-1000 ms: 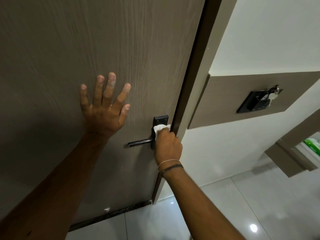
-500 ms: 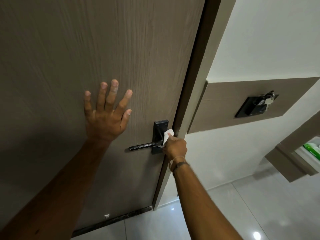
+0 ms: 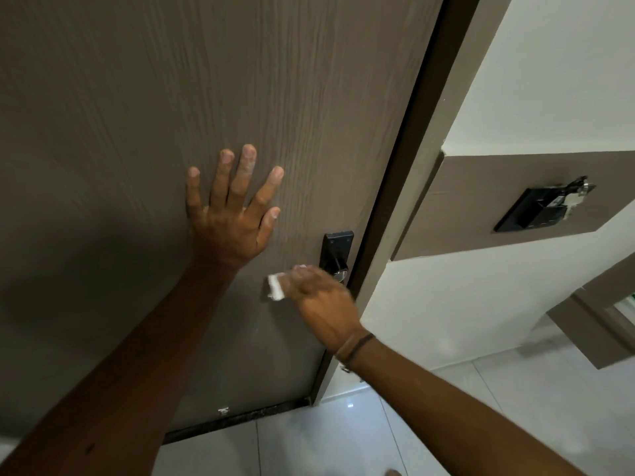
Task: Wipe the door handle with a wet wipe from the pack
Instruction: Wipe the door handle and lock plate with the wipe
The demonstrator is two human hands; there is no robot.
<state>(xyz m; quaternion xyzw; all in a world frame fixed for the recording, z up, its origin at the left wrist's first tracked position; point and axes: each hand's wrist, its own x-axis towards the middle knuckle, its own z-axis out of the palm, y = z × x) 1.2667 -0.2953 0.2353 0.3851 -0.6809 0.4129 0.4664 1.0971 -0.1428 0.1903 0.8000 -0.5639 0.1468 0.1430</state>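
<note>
The black door handle plate (image 3: 336, 247) sits near the right edge of the brown wood-grain door (image 3: 171, 97). My right hand (image 3: 319, 297) covers the lever, blurred, and holds a white wet wipe (image 3: 276, 286) whose end sticks out at the lever's left tip. Only the lever's shiny base beside the plate shows. My left hand (image 3: 232, 214) lies flat on the door with fingers spread, up and left of the handle, holding nothing. The wipe pack is not visible.
The door frame (image 3: 405, 201) runs down the right of the door. A black wall switch panel (image 3: 539, 209) with a key hangs on a brown wall band. Glossy white floor tiles (image 3: 343, 441) lie below. A brown cabinet corner (image 3: 598, 324) juts in at right.
My right hand slid the wipe leftwards from the plate end along the lever to its tip. My left hand stays pressed flat on the door.
</note>
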